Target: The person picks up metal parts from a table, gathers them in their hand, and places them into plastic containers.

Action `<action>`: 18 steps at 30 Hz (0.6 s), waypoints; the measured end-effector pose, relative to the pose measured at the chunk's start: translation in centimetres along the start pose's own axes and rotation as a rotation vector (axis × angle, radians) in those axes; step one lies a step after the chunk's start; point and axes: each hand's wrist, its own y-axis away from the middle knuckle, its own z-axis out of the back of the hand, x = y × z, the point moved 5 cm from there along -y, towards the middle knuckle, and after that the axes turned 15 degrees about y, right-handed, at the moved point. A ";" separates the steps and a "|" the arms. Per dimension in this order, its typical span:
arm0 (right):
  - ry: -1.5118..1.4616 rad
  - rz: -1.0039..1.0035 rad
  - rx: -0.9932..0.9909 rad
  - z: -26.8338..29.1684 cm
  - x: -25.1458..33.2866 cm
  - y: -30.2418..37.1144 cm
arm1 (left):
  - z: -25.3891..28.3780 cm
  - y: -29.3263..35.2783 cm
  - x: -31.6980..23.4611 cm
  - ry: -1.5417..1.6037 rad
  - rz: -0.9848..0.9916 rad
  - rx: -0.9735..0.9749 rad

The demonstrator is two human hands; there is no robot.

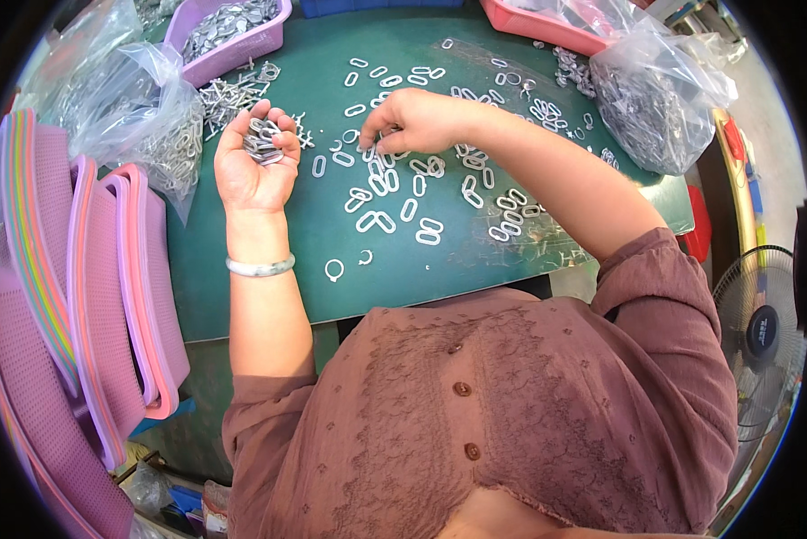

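My left hand [255, 180] is turned palm up, its fingers curled around a small heap of silvery oval metal links [263, 142]. On that wrist sits a pale bangle [260, 268]. To its right, my right hand [412, 121] reaches down among loose oval links [409, 210] scattered over the green tabletop [269, 301]. Its thumb and fingertips come together at the links' left side; what they pinch is too small and partly hidden to make out. A round ring with a small tab [334, 269] lies nearer my body.
Behind my left hand are a pile of small metal pins [233, 101], a purple basket of metal pieces [233, 43] and a clear bag [152, 117]. Pink-purple baskets [107, 296] stack at left. At right stand a filled bag [660, 108], a pink tray [547, 31] and a fan [758, 337].
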 end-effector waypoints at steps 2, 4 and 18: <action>0.118 -0.074 -0.012 0.1 -0.4 -0.5 | 0.0 0.1 0.0 -0.022 -0.021 -0.015; 0.136 -0.132 -0.013 0.7 -0.7 -1.0 | -0.2 0.3 0.2 -0.027 -0.036 -0.032; 0.336 -0.100 0.028 -1.0 1.7 -5.5 | -0.7 0.4 -2.4 0.107 -0.107 -0.022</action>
